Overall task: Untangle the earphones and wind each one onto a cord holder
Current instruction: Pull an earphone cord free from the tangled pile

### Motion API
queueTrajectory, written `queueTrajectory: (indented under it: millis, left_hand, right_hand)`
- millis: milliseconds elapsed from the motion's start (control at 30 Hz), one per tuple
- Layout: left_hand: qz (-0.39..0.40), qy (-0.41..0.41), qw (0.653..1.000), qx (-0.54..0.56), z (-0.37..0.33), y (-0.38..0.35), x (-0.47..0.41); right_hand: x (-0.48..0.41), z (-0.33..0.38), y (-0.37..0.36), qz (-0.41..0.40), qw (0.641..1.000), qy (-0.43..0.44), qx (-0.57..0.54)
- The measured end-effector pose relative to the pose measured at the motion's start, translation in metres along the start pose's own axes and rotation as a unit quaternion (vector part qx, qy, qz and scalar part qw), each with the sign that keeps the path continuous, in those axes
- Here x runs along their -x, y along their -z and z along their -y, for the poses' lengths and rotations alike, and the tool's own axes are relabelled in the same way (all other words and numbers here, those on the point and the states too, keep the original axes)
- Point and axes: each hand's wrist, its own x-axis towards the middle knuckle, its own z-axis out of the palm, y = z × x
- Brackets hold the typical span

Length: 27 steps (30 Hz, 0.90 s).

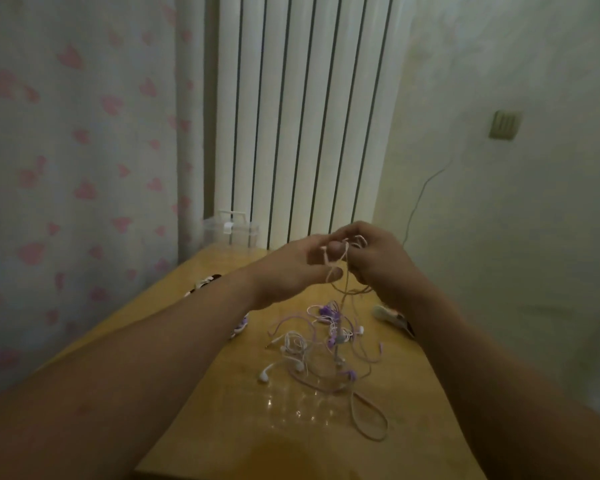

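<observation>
Left hand (pixel 291 271) and right hand (pixel 374 261) pinch pink cord (pixel 344 289), blurry so probably. Earphone tangle (pixel 326 341) at their 6 o'clock on surface (pixel 222 427). Yanking up could cinch knots and drag the pile.

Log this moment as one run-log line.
phase: untangling | left hand: pinches pink cord | right hand: grips same cord | rest: white and purple earphones tangled on table

On the bench (pixel 243 445) the earphones (pixel 326 341) lie tangled centrally, one cord rising to the left hand (pixel 291 271) and right hand (pixel 374 261) pinching it above, a box (pixel 231 232) at the far edge before the radiator (pixel 302 116).
</observation>
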Motion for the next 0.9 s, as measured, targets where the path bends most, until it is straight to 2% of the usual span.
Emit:
queueTrajectory:
  millis: [100,167,233,333,467,533,633,733,800,900]
  left_hand:
    - [-0.055,0.007,0.998,0.000,-0.007,-0.001,-0.002]
    - [-0.108,0.046,0.987,0.107,-0.005,0.004,-0.002]
    - [-0.149,0.068,0.955,0.246,-0.002,0.010,0.001]
    - [-0.168,0.100,0.894,0.403,0.002,0.008,0.008]
    - [-0.133,0.129,0.858,0.479,0.004,0.005,0.015]
    - [-0.144,0.122,0.852,0.488,0.009,0.010,0.018]
    - [-0.136,0.123,0.865,0.466,0.019,0.013,0.022]
    - [-0.145,0.130,0.864,0.465,0.026,0.009,0.021]
    - [-0.164,0.122,0.838,0.506,0.028,0.008,0.020]
    - [-0.186,0.100,0.796,0.568,0.029,0.012,0.020]
  right_hand:
    - [-0.004,0.007,0.003,0.018,1.000,-0.003,0.007]
    - [-0.004,0.003,0.008,-0.031,0.999,-0.016,-0.011]
    - [-0.003,-0.005,0.014,-0.084,0.993,-0.044,-0.071]
    - [-0.002,-0.013,0.015,-0.111,0.982,-0.066,-0.139]
    - [0.002,-0.024,0.013,-0.157,0.985,-0.045,-0.051]
    - [0.006,-0.030,0.014,-0.160,0.986,-0.036,-0.004]
    - [0.014,-0.035,0.014,-0.122,0.988,0.005,0.096]
    - [0.020,-0.035,0.004,0.022,0.983,0.030,0.182]
    - [0.020,-0.043,-0.003,0.097,0.965,0.004,0.244]
    - [0.021,-0.055,-0.006,0.136,0.950,-0.036,0.280]
